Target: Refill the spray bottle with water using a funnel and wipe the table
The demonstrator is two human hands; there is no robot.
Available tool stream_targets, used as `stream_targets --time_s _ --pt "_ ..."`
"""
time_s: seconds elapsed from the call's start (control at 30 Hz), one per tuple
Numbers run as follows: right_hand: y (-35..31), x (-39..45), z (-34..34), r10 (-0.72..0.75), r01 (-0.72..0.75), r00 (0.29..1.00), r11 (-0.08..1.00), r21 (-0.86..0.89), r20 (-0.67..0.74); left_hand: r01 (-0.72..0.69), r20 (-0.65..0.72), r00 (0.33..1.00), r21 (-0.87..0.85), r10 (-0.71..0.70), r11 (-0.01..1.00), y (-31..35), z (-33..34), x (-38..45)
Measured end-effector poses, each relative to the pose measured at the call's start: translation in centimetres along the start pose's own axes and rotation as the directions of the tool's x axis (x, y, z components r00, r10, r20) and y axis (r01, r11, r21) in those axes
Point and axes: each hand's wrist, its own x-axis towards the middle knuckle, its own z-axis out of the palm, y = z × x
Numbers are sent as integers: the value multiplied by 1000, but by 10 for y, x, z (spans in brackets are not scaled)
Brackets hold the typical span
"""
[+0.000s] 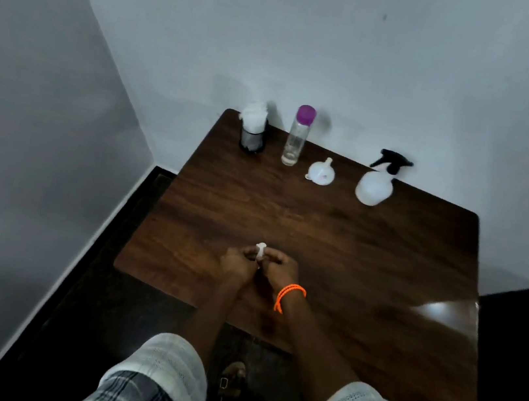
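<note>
Both of your hands meet near the front edge of the wooden table [335, 245], your left hand [237, 263] and your right hand [280, 268] pressed close together with the fingers curled around a small white object [260, 249] that pokes up between them; what that object is cannot be told from here. An orange band [290, 295] circles your right wrist, and checked sleeves [157, 380] cover both forearms near the bottom of the view. Along the far side of the table, four things stand in a rough row, apart from one another. At the left is a dark cup [252, 138] stuffed with white tissue. Just to its right stands a clear water bottle [296, 136] with a purple cap, upright. Next lies the white funnel [321, 173], tipped on its side with the spout pointing up and away. Farthest right is the spray bottle [375, 186], white-bodied with a black trigger head, well away from your hands. A bright glare marks the table's right front corner.
</note>
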Motion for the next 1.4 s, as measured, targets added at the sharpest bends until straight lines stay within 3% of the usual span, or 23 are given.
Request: stream_targets --time_s 0.2,0.4,0.6,0.8,1.1,1.27,1.4 --pt "-15 4 -96 27 5 982 986 168 -189 -113 69 991 -5 113 994 70 68 -38" --pt "3 -2 -216 51 18 956 973 231 -290 -305 298 914 54 277 951 109 162 -76" --pt "31 -31 -329 115 8 913 954 298 -392 -297 396 879 17 266 955 123 265 -120" --pt "75 -72 -426 175 1 856 940 340 -486 -342 558 793 79 242 936 123 366 -175" --pt "153 -106 -530 335 -87 755 903 420 -563 -395 670 717 162 193 904 108 477 -245" --pt "186 -109 -568 392 -136 704 892 430 -591 -555 783 595 238 181 797 107 514 -259" --pt "210 -106 -592 427 -158 670 881 445 -608 -709 853 497 294 159 640 113 534 -270"
